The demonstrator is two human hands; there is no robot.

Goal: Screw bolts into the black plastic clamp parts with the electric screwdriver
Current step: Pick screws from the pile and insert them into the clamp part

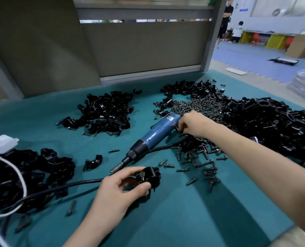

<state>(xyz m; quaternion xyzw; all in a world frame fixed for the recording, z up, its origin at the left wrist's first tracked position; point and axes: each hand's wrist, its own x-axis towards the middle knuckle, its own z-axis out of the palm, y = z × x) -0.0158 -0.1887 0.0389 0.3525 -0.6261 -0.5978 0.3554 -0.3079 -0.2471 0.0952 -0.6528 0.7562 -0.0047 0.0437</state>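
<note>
Your left hand (119, 189) sits in the lower centre of the frame, forearm coming up from the bottom edge, thumb and curled fingers gripping a black clamp part (150, 178) just above the teal tabletop (174, 221). A bolt (142, 175) stands in that part, head up.

Your right arm stretches in from the lower right, and your right hand (192, 123) is palm down at the centre right, its fingers curled down into the bolt pile (198, 104) right beside the rear end of the electric screwdriver (157, 132). You cannot tell whether it has anything pinched.

The screwdriver lies flat on the tabletop between your hands, blue body slanting from the right hand down to its bit, which ends just beside the held clamp part. Its black cable (59, 188) runs off to the lower left.

Loose heaps of black parts lie in the upper centre (105, 111), along the right side (263, 125) and at the lower left (23, 175).

A white plastic container (3, 143) sits at the left edge; its contents are hidden.
</note>
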